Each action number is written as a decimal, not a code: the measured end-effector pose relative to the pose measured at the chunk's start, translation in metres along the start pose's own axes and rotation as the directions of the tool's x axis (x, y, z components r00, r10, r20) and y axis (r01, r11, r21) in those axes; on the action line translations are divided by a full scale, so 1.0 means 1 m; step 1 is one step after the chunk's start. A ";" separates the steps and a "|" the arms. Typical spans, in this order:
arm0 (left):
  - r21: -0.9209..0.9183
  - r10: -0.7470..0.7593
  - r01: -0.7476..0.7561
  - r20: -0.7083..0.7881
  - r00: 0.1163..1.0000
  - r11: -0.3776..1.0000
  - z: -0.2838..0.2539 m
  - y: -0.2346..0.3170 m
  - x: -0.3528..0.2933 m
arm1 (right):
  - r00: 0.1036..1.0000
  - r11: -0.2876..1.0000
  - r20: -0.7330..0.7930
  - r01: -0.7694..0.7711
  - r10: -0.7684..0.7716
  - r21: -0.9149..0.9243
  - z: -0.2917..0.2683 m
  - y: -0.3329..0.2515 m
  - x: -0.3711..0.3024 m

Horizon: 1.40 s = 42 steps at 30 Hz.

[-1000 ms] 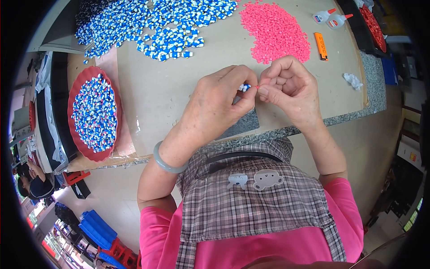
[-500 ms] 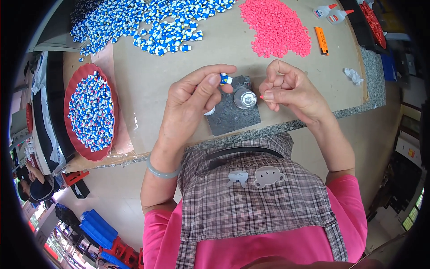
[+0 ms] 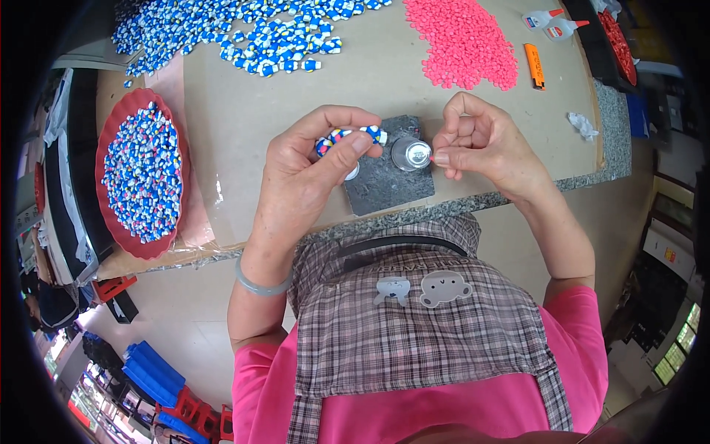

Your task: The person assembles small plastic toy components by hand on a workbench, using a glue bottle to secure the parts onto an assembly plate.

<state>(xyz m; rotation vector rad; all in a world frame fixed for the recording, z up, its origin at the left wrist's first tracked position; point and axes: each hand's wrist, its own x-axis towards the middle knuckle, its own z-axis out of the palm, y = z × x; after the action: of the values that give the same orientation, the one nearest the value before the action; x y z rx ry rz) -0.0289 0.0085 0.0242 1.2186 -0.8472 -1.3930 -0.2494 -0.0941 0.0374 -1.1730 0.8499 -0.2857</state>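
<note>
Cup (image 3: 411, 155) left of R hand (image 3: 477, 148) (v. tight), clear twd pink pile (image 3: 472, 46)

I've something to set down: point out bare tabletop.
Bare brown tabletop lies between the red scalloped dish and left hand, and between right hand and crumpled white tissue. Crowded: the far side, with blue-and-white pieces and pink pellets, and the dark flat slab, with a silvery round container.

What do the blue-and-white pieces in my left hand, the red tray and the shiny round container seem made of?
Blue-and-white pieces: perhaps plastic or clay, given their solid, bright colours and smooth look. Red tray: probably plastic, slightly glossy, with a fluted, evenly coloured rim. Round container: glass, clear plastic or metal; its silvery glints leave that open.
</note>
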 end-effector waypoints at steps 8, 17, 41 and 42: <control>0.078 0.074 -0.073 -0.012 0.997 0.994 0.006 0.000 -0.003 | 0.999 0.967 -0.034 0.013 -0.022 -0.256 0.010 -0.015 -0.002; 0.253 0.192 -0.191 0.022 0.981 0.948 0.014 -0.005 -0.002 | 0.990 0.945 -0.057 0.103 -0.127 -0.310 0.012 -0.019 -0.004; 0.206 0.095 -0.067 -0.131 0.987 0.976 0.009 0.002 -0.007 | 0.890 0.607 0.009 0.319 -0.456 -0.728 -0.023 0.045 -0.033; 0.208 0.094 -0.066 -0.129 0.987 0.976 0.009 0.002 -0.007 | 0.889 0.608 0.007 0.319 -0.457 -0.727 -0.024 0.046 -0.032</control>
<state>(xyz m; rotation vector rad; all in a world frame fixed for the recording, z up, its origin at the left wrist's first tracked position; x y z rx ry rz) -0.0372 0.0142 0.0297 1.4042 -0.9478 -1.1637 -0.2981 -0.0732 0.0075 -2.1207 0.8790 -0.4462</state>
